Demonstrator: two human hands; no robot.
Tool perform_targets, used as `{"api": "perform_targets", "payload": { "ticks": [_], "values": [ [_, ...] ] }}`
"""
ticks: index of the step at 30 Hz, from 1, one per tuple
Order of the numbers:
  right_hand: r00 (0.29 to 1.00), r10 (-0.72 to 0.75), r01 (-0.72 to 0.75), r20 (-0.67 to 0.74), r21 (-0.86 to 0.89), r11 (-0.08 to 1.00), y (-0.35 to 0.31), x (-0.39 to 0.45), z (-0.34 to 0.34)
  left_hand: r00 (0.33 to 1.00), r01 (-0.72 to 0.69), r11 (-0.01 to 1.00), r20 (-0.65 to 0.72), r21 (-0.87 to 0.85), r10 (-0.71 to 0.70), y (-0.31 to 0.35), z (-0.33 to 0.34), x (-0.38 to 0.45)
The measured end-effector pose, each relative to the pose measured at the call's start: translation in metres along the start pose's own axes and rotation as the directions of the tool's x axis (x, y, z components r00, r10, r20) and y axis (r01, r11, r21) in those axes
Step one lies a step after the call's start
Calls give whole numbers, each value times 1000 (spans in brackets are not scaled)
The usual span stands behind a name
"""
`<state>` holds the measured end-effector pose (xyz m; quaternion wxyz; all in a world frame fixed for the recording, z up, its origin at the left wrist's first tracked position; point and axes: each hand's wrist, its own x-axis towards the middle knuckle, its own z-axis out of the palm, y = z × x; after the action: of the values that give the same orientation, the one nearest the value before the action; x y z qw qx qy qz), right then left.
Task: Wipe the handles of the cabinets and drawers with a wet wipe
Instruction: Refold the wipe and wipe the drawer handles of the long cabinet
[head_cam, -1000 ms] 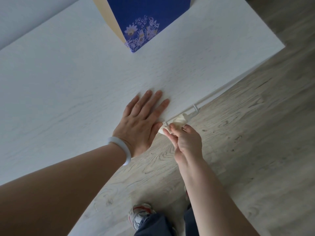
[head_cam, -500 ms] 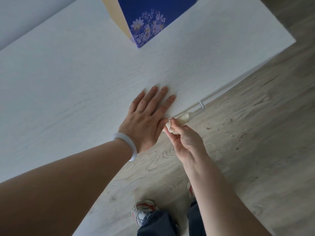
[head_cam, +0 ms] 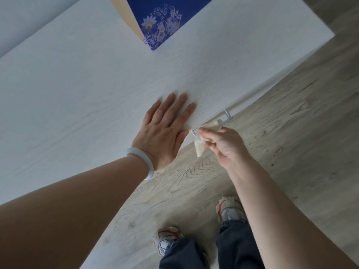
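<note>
The left hand [head_cam: 164, 131] lies flat with fingers straight and spread on the white top of the cabinet [head_cam: 81, 90], close to its front edge, a pale bangle [head_cam: 140, 162] on the wrist. Just beside it the right hand [head_cam: 223, 141] pinches a crumpled wet wipe [head_cam: 202, 141] between thumb and fingers, draped against the thin white handle [head_cam: 227, 115] that juts from the cabinet front. A blue flowered box [head_cam: 165, 18] stands farther back on the top, and two sneakers [head_cam: 230, 209] stand on the wood-grain floor [head_cam: 291, 152] below.
</note>
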<state>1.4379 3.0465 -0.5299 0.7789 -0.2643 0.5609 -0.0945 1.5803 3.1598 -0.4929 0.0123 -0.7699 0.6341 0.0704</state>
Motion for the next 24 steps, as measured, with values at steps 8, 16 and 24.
{"api": "perform_targets", "payload": {
  "ticks": [8, 16, 24],
  "values": [
    [991, -130, 120, -18, -268, 956, -46, 18, -29, 1000, 8, 1000, -2, -2, -8, -1, 2, -1],
    [931, -272, 263, -243, -72, 962, 11, -1, 3, 1000, 9, 1000, 9, 5, -9, -1, 2, 0],
    [913, -293, 287, -282, -66, 956, -41, 9, -23, 1000, 8, 1000, 23, 4, -8, 0, 0, 1]
  ]
}}
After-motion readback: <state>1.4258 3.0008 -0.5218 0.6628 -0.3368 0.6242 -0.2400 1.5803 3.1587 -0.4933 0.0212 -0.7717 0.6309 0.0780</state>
